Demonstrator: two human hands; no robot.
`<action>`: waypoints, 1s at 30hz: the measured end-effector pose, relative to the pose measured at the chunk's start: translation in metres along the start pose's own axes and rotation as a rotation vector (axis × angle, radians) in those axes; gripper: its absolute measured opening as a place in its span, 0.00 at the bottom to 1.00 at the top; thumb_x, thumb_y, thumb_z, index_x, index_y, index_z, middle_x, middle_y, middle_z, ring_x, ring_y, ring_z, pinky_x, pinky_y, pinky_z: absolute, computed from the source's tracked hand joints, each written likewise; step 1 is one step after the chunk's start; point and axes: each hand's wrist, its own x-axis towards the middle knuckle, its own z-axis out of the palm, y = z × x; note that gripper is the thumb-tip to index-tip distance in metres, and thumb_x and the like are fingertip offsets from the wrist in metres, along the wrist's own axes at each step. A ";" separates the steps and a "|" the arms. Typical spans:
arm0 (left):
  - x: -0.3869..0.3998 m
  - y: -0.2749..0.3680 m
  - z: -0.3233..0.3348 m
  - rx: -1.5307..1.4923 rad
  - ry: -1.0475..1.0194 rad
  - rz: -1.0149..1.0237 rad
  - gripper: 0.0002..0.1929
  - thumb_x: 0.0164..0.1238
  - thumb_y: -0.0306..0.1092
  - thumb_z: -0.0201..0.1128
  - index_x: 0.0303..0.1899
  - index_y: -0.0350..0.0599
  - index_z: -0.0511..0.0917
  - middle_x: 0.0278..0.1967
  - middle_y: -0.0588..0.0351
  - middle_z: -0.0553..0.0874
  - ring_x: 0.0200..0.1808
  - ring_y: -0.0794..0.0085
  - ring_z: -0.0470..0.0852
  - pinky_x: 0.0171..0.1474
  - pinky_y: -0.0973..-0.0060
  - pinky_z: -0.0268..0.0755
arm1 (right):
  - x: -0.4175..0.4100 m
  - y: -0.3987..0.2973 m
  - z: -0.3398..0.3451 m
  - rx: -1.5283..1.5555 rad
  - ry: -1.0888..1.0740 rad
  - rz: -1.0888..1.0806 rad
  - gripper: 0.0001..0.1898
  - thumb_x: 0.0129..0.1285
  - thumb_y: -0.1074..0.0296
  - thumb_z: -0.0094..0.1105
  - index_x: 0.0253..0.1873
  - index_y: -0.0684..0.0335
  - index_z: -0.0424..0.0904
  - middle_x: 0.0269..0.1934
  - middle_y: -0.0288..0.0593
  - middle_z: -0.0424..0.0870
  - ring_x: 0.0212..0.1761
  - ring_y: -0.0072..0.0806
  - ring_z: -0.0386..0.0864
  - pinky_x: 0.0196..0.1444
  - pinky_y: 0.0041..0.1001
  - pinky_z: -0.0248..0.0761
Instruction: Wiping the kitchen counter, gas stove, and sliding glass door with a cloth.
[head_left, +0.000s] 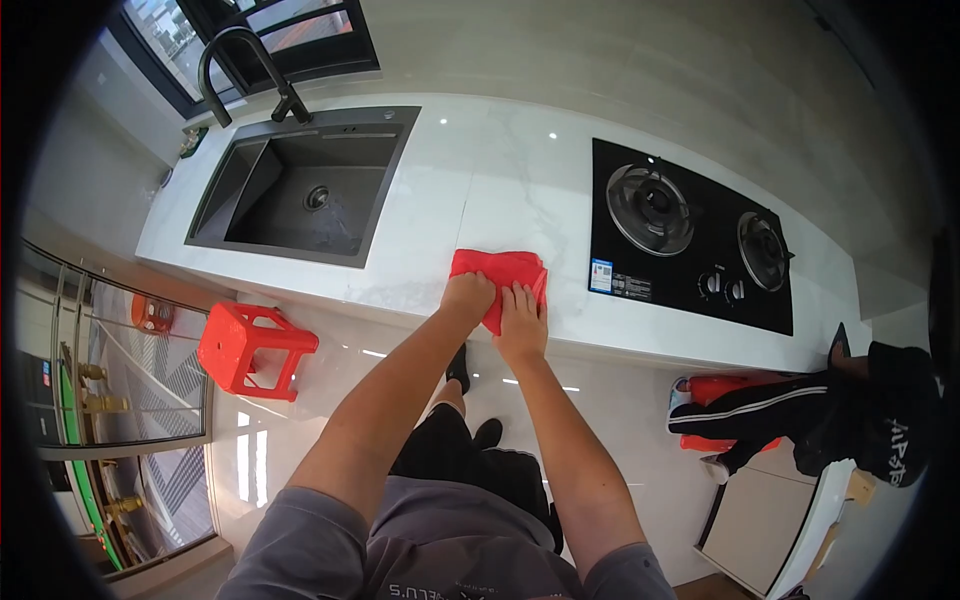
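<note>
A folded red cloth (499, 264) lies on the white marbled countertop (517, 180), near its front edge, between the sink and the gas hob. My left hand (469, 296) rests on the cloth's left part with its fingers curled onto it. On the right part lies my right hand (523, 321), its fingers stretched forward over the fabric and the thumb side towards the other hand. Whether either hand grips the cloth or only presses on it is hard to see.
A dark sink (300, 195) with a black faucet (251, 45) is at the left, a black two-burner gas hob (690, 232) at the right. A red plastic stool (255, 349) stands on the floor at left. Another person (825, 420) in dark clothes is at the far right.
</note>
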 end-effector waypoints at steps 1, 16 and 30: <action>-0.002 0.005 -0.002 -0.004 0.020 -0.017 0.17 0.66 0.31 0.61 0.53 0.33 0.77 0.60 0.45 0.79 0.60 0.60 0.80 0.57 0.67 0.78 | 0.001 0.002 0.005 -0.070 0.031 0.010 0.49 0.48 0.63 0.77 0.75 0.56 0.57 0.77 0.42 0.58 0.80 0.38 0.55 0.76 0.48 0.54; 0.110 -0.061 0.013 -0.004 0.207 -0.265 0.35 0.73 0.34 0.56 0.76 0.31 0.51 0.79 0.41 0.49 0.81 0.56 0.47 0.80 0.67 0.48 | 0.140 -0.009 -0.024 -0.002 -0.372 0.076 0.64 0.52 0.55 0.73 0.79 0.68 0.28 0.81 0.57 0.27 0.83 0.53 0.24 0.78 0.62 0.28; 0.292 -0.190 -0.087 0.070 0.269 -0.138 0.42 0.67 0.39 0.64 0.74 0.27 0.53 0.77 0.37 0.54 0.80 0.51 0.49 0.80 0.61 0.44 | 0.390 0.015 -0.052 -0.133 -0.371 0.183 0.59 0.57 0.57 0.71 0.80 0.64 0.30 0.81 0.54 0.30 0.84 0.52 0.27 0.78 0.62 0.34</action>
